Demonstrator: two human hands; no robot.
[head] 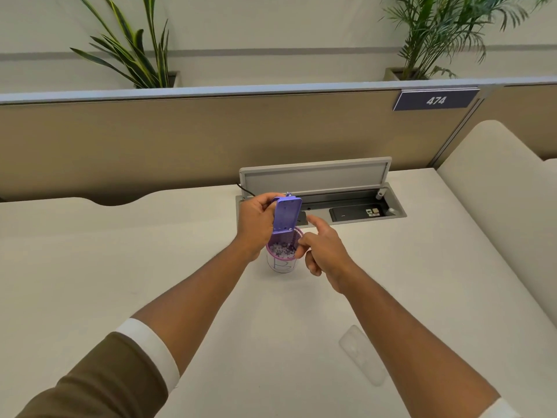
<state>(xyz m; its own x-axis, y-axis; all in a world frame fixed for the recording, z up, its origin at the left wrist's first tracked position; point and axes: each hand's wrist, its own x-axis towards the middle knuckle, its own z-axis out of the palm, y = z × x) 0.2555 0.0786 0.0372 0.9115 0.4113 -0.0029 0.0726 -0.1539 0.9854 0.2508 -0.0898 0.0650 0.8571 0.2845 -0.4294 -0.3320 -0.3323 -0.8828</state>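
My left hand (256,222) grips a flat purple plastic piece (286,215) and holds it tilted over a clear cup (281,260) with a purple rim. Small white and purple bits fill the cup, which stands on the white desk and bears a drawn letter on its side. My right hand (323,249) hovers just right of the cup, its index finger stretched toward the purple piece and the other fingers curled with nothing in them.
An open grey cable hatch (319,188) with sockets lies behind the cup. A clear plastic lid (363,354) rests on the desk (120,267) at the near right. A tan partition (180,140) with a "474" sign (435,100) and plants stands behind; a cream seat back (497,182) is at right.
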